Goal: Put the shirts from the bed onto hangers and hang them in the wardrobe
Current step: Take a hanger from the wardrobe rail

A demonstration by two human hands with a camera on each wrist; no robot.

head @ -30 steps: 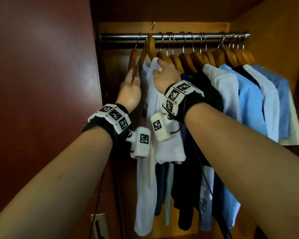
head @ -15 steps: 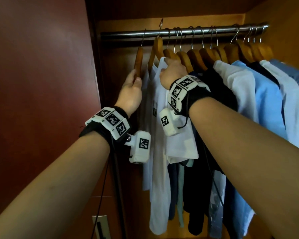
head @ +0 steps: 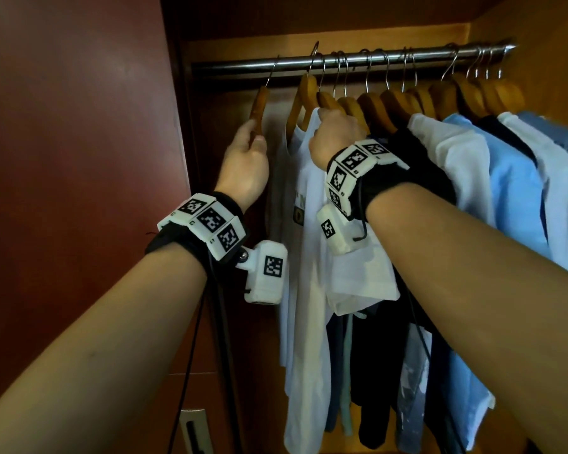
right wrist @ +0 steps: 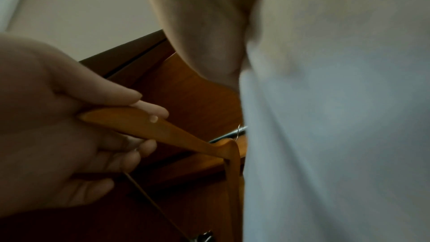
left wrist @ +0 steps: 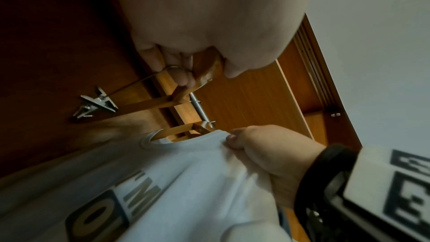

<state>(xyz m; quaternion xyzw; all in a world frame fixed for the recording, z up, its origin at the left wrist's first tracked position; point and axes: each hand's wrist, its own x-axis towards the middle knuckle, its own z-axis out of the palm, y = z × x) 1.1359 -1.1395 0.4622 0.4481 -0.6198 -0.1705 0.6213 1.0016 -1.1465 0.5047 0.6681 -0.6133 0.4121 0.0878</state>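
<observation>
So both hands were up inside the wardrobe (head: 309, 31), right under the metal rail (head: 391, 59). The left hand (head: 246, 165) had its fingers (right wrist: 130, 97) and thumb curled round the end of an empty wooden hanger (head: 259, 104), the leftmost one on the rail, with clips (left wrist: 97, 102) dangling off its lower bar. The right hand (head: 336, 136) was pinching the shoulder of a white T-shirt (head: 309, 257) near the collar, thumb (left wrist: 235, 140) pressed into the fabric. That shirt was already on its own wooden hanger (head: 304, 96), hooked over the rail just beside the empty one, printed letters showing on the chest. To its right hung a packed row of other shirts (head: 505, 191), white, light blue and dark, all on matching hangers. The dark red wardrobe door (head: 79, 191) stood open on the left.
</observation>
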